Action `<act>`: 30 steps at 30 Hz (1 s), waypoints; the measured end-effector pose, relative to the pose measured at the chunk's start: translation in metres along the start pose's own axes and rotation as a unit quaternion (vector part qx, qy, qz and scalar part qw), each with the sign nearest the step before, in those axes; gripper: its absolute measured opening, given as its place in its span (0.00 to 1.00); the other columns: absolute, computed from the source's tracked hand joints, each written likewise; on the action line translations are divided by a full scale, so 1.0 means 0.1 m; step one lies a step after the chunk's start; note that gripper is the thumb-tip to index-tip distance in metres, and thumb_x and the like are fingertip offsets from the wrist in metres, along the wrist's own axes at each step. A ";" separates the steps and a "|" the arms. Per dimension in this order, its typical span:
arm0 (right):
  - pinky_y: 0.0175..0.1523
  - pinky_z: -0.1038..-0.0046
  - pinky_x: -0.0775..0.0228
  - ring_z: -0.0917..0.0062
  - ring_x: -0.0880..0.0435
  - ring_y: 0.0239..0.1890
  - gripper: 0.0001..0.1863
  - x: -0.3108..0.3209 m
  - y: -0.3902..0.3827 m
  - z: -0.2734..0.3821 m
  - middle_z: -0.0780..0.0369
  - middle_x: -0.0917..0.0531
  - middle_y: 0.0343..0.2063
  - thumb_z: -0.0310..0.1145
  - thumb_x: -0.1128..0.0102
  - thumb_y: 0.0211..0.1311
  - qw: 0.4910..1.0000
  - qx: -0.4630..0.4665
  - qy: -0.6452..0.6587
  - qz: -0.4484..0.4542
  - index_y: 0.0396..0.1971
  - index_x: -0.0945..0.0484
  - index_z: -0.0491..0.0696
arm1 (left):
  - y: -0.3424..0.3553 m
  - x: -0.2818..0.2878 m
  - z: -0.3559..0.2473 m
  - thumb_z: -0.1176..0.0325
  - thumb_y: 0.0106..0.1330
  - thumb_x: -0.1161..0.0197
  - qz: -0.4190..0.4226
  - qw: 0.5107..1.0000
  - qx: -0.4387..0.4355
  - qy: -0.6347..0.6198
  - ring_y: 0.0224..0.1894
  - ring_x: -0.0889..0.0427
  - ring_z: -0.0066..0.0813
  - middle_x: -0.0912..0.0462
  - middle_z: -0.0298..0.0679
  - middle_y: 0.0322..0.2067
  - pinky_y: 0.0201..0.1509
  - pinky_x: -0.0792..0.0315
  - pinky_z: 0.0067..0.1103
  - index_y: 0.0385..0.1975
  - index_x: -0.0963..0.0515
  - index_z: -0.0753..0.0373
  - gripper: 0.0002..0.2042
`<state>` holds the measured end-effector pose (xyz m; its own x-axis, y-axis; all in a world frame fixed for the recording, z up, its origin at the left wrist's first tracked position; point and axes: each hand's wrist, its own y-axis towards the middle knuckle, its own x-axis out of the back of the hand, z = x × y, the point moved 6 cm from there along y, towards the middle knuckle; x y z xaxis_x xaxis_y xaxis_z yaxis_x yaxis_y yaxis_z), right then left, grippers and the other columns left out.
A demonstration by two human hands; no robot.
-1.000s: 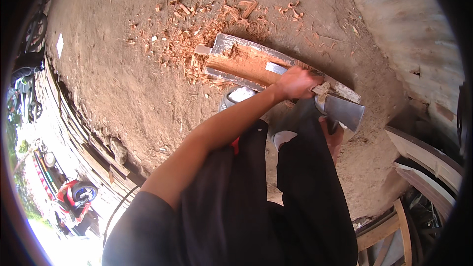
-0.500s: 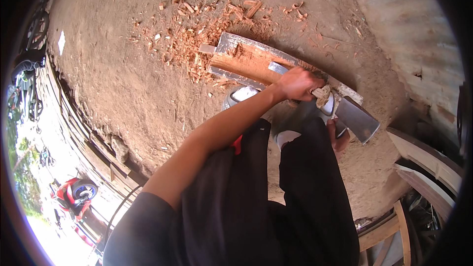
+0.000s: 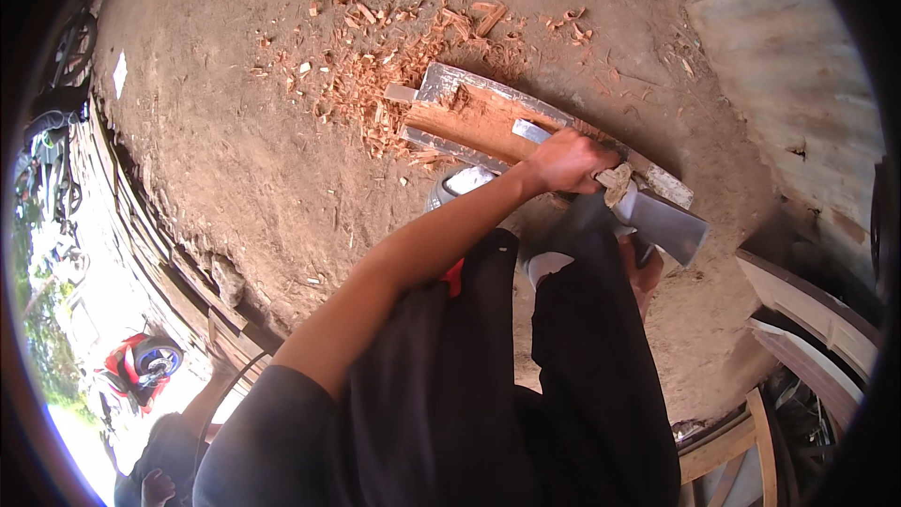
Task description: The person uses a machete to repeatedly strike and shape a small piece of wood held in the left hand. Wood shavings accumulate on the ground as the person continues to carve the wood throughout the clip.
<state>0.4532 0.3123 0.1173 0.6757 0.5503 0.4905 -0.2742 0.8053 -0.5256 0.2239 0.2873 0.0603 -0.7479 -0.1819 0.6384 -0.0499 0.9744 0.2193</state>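
Observation:
My left hand (image 3: 568, 161) is closed round a chisel, whose flat metal blade (image 3: 530, 130) lies in the hollow of a long piece of wood (image 3: 460, 124). The wood is raw orange inside, with worn grey-white edges. On the other side of my fist, the frayed butt of the chisel's wooden handle (image 3: 616, 184) sticks out. Beside my right knee, my right hand (image 3: 644, 272), partly hidden, grips a tool with a broad flat metal blade (image 3: 674, 227). That blade's near end is at the frayed butt; contact cannot be made out. My feet are beside the wood.
Wood shavings (image 3: 389, 70) cover the dirt floor beyond the wood's left end. A corrugated metal sheet (image 3: 788, 66) stands at the right, with boards (image 3: 812, 300) below it. Another person (image 3: 164, 460) is at the lower left, near a red motorcycle (image 3: 136, 366).
The broad metal blade has swung left, up to the chisel's frayed butt. My left hand and the chisel stay in place. Another person has come into view at the lower left.

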 end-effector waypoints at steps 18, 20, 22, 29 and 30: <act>0.46 0.68 0.25 0.71 0.15 0.38 0.17 0.02 0.10 -0.05 0.57 0.14 0.35 0.37 0.27 0.64 0.999 0.027 0.027 -0.011 0.41 0.18 0.37 | 0.02 0.04 0.01 0.65 0.43 0.29 0.027 0.999 0.024 -0.017 0.34 0.14 0.48 0.15 0.41 0.30 0.34 0.22 0.40 0.40 0.20 0.57 0.20; 0.46 0.68 0.25 0.71 0.15 0.38 0.18 0.07 0.14 -0.22 0.57 0.14 0.35 0.37 0.27 0.64 0.998 0.056 -0.015 -0.031 0.42 0.17 0.38 | 0.07 0.01 -0.01 0.65 0.43 0.28 0.019 1.000 0.011 -0.023 0.33 0.14 0.48 0.15 0.41 0.30 0.34 0.21 0.40 0.41 0.20 0.57 0.20; 0.46 0.68 0.25 0.71 0.15 0.38 0.19 -0.09 0.25 -0.32 0.56 0.13 0.35 0.38 0.27 0.64 0.965 0.194 -0.175 -0.010 0.45 0.17 0.38 | 0.05 0.01 -0.04 0.64 0.43 0.28 -0.004 1.000 -0.011 -0.007 0.33 0.14 0.48 0.15 0.41 0.29 0.33 0.21 0.39 0.40 0.20 0.56 0.20; 0.44 0.69 0.25 0.72 0.15 0.35 0.16 -0.04 0.16 -0.14 0.56 0.13 0.32 0.38 0.26 0.64 0.993 0.104 -0.045 0.014 0.40 0.16 0.40 | 0.01 0.00 0.02 0.61 0.47 0.29 0.025 1.000 0.004 0.011 0.32 0.13 0.48 0.14 0.42 0.27 0.35 0.20 0.40 0.41 0.23 0.56 0.20; 0.43 0.70 0.25 0.73 0.15 0.35 0.15 -0.03 0.19 -0.19 0.56 0.13 0.32 0.38 0.26 0.64 0.991 0.116 -0.060 0.013 0.40 0.16 0.40 | 0.00 0.00 0.01 0.60 0.47 0.28 0.024 1.000 -0.005 0.019 0.32 0.13 0.48 0.14 0.43 0.28 0.36 0.20 0.40 0.43 0.22 0.56 0.21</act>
<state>0.4585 0.3214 0.0927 0.5830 0.5832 0.5657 -0.4504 0.8115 -0.3723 0.2236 0.2876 0.0596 -0.7234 -0.1393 0.6763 -0.0077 0.9810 0.1938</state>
